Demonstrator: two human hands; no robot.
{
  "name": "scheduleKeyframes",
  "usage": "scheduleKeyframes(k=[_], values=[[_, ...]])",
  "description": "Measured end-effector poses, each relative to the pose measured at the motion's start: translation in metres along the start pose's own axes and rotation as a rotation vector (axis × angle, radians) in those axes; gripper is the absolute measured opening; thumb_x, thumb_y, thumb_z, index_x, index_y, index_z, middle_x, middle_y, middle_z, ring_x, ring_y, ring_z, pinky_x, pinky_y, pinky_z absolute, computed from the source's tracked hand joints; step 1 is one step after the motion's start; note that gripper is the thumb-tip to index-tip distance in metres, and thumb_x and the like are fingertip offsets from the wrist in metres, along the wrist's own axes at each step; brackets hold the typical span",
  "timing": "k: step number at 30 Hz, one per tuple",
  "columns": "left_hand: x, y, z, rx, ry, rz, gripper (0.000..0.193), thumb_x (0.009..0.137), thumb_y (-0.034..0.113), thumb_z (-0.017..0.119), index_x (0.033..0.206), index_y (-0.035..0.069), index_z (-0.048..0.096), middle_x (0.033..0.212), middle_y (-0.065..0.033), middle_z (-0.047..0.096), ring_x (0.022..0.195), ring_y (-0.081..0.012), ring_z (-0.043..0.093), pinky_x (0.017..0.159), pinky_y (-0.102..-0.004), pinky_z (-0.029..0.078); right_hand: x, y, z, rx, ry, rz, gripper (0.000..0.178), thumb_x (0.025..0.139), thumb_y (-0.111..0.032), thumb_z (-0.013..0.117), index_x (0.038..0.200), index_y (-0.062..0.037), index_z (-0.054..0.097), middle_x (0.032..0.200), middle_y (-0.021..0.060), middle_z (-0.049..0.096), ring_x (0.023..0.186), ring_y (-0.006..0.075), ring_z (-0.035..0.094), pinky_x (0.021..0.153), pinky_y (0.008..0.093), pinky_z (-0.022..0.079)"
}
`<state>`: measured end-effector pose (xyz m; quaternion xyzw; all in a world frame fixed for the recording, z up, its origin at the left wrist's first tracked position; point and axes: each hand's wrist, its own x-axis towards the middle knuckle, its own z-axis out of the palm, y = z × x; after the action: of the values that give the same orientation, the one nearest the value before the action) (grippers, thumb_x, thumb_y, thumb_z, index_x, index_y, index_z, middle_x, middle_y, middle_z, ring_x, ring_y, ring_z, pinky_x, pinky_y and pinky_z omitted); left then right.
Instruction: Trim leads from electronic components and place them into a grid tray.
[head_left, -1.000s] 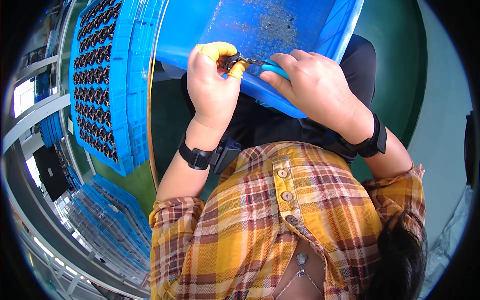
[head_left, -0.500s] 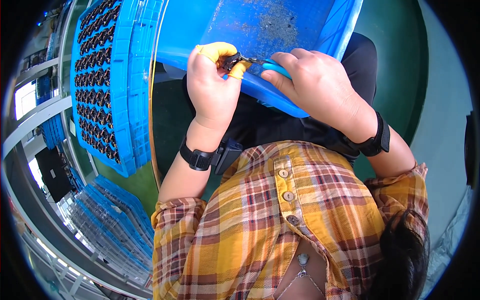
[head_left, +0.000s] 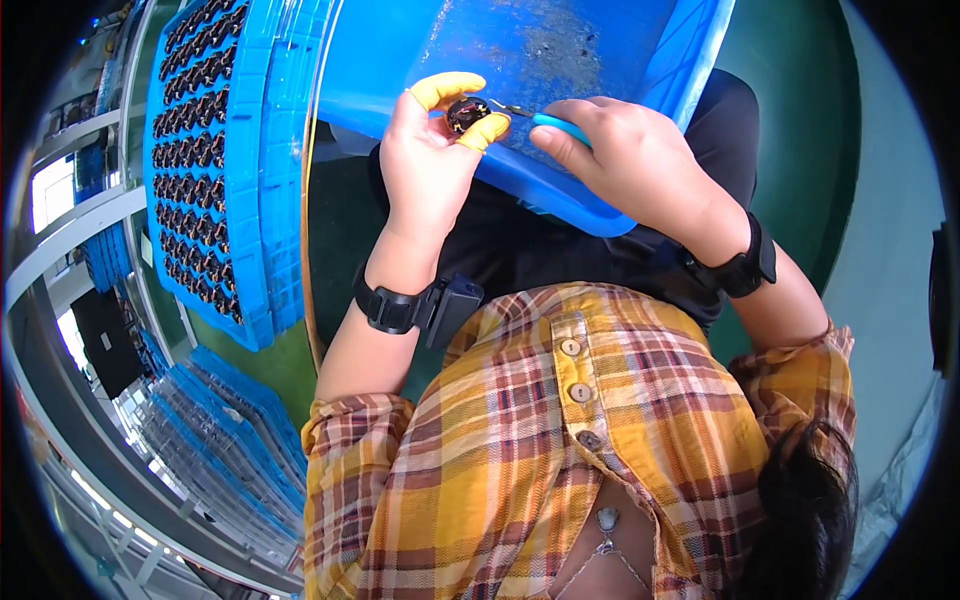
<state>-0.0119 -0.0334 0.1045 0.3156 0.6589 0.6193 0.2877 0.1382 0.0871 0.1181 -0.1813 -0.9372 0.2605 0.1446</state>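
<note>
By the tub (head_left: 552,194)'s near edge, left hand (head_left: 428,150) (narrowly open, holding the dark part (head_left: 466,116)) should be steady, right hand (head_left: 640,150) closed around the tool (head_left: 560,127).

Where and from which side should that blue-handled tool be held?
Probably best by its blue handle, coming from the right: that thicker end lies in the right grip, while the thin metal tip points left toward the dark round part.
</note>
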Motion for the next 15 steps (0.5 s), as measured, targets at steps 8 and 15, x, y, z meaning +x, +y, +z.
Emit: scheduleKeyframes(k=[8,15], values=[[-0.005,0.007,0.0,-0.216,-0.017,-0.113,0.033,0.081,-0.013,0.064,0.111,-0.003,0.053,0.101,-0.0124,0.062,0.087,-0.0184,0.065,0.082,-0.0294,0.056,-0.002,-0.007,-0.011,0.069,-0.109,0.085,0.045,0.093,-0.046,0.051,0.086,-0.0036,0.065,0.07,0.0173,0.063,0.068,0.0346,0.064,0.058,0.0424,0.053],[-0.006,0.005,0.0,-0.195,-0.02,-0.061,0.032,0.081,-0.013,0.065,0.109,-0.003,0.053,0.099,-0.0116,0.062,0.087,-0.0183,0.065,0.08,-0.0301,0.057,-0.003,-0.007,-0.01,0.059,-0.086,0.061,0.045,0.093,-0.046,0.051,0.086,-0.0036,0.065,0.069,0.017,0.063,0.067,0.0344,0.064,0.057,0.0423,0.052]])
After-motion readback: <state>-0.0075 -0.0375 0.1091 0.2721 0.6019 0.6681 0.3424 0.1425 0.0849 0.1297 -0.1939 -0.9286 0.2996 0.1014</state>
